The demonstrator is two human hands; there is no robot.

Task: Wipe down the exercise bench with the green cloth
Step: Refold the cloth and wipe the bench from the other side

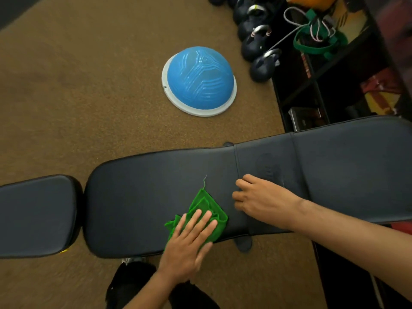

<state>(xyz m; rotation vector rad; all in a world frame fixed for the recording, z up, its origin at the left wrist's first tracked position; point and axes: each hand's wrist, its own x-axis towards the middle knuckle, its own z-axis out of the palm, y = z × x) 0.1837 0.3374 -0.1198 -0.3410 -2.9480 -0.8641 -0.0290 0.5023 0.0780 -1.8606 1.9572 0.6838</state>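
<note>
The black padded exercise bench (pixel 138 192) runs across the view from left to right, with a separate seat pad at the far left. A crumpled green cloth (pixel 206 207) lies on the bench's near half, a loose thread trailing from its far corner. My left hand (pixel 189 239) lies flat on the cloth with its fingers spread, pressing it onto the pad. My right hand (pixel 258 197) rests on the bench just right of the cloth, fingers curled down onto the pad, holding nothing.
A blue half-dome balance trainer (pixel 199 80) sits on the brown carpet beyond the bench. Several dark kettlebells (pixel 256 43) stand at the back right beside a black shelf unit (pixel 312 81) with green bands and cords. My dark-clothed legs are near the bench's front edge.
</note>
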